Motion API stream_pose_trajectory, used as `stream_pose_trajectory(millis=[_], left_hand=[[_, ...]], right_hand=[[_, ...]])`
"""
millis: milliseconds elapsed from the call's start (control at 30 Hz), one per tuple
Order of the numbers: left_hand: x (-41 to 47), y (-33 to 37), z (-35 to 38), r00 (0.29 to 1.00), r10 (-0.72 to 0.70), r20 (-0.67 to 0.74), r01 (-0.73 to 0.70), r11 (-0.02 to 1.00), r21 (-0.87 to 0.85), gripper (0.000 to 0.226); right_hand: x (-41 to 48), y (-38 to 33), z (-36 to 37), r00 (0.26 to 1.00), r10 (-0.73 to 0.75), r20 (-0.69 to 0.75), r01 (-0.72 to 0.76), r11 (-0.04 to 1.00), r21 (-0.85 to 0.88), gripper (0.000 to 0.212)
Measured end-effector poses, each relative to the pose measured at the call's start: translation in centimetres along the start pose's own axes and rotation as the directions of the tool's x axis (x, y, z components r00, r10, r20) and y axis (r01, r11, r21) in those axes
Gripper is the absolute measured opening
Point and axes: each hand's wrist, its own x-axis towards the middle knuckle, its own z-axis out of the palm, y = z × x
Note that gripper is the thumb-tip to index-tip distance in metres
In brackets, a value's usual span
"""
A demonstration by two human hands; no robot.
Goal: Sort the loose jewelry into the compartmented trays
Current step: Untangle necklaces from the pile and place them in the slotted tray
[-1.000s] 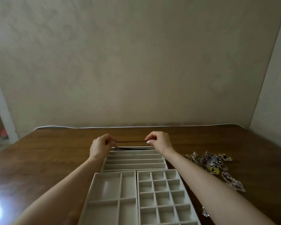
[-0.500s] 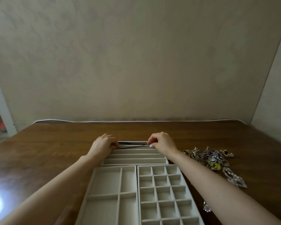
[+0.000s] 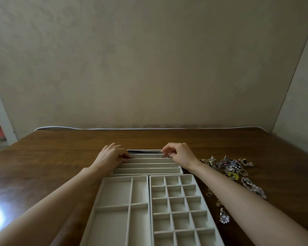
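From the head view, I see three pale compartmented trays on a dark wooden table [image 3: 220, 142]. The far tray [image 3: 148, 166], at twelve o'clock from the two near ones, is split into long narrow channels running left to right. At its seven o'clock lies the near-left tray [image 3: 117, 206] with a few large compartments; at its five o'clock lies the near-right tray [image 3: 180, 205], a grid of small square cells. The two near trays sit side by side, touching or nearly so, and I see nothing in their compartments.

My left hand [image 3: 108, 158] rests at the left end of the far tray, fingers curled and pressed together on the end of a thin dark chain [image 3: 144, 152]. My right hand [image 3: 180, 154] is at the right end, thumb and fingertips pinching the other end, where a small clasp glints. The chain lies stretched along the rearmost channels; I cannot tell exactly which one it sits in.

At three o'clock from the far tray, a tangled jewelry pile [image 3: 229, 166] lies on the table. More loose pieces trail toward five o'clock, including a clear sparkling pendant [image 3: 224, 217] just beside the near-right tray, close to my right forearm.
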Motion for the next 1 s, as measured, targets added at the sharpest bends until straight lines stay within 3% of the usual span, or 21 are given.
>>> stream_pose_trajectory(millis=[267,400,567,767,900,1000], left_hand=[[0.3,0.6,0.2,0.995,0.085,-0.045,-0.081,0.994,0.074,0.013],[0.5,0.6,0.0,0.991,0.129,-0.033,-0.125,0.988,0.089,0.002],[0.9,0.9,0.3,0.999,0.017,-0.041,-0.013,0.996,0.085,0.014],[0.9,1.4,0.2,0.996,-0.002,-0.090,0.010,0.996,0.092,0.003],[1.2,1.5,0.3,0.998,-0.067,-0.006,0.067,0.987,0.143,0.015],[0.8,1.3,0.2,0.998,-0.001,-0.066,0.010,0.991,0.137,0.009]], right_hand=[[-0.8,0.4,-1.5,0.973,0.018,-0.231,-0.023,1.000,-0.021,0.038],[-1.6,0.6,-2.0,0.968,0.030,-0.250,-0.030,1.000,0.003,0.038],[-2.4,0.7,-2.6,0.964,0.034,-0.264,-0.038,0.999,-0.011,0.035],[-3.4,1.5,-4.8,0.949,0.119,-0.292,-0.106,0.992,0.062,0.037],[-4.4,2.2,-6.1,0.944,0.146,-0.296,-0.138,0.989,0.049,0.035],[-4.9,2.9,-6.6,0.945,0.165,-0.284,-0.167,0.986,0.016,0.030]])
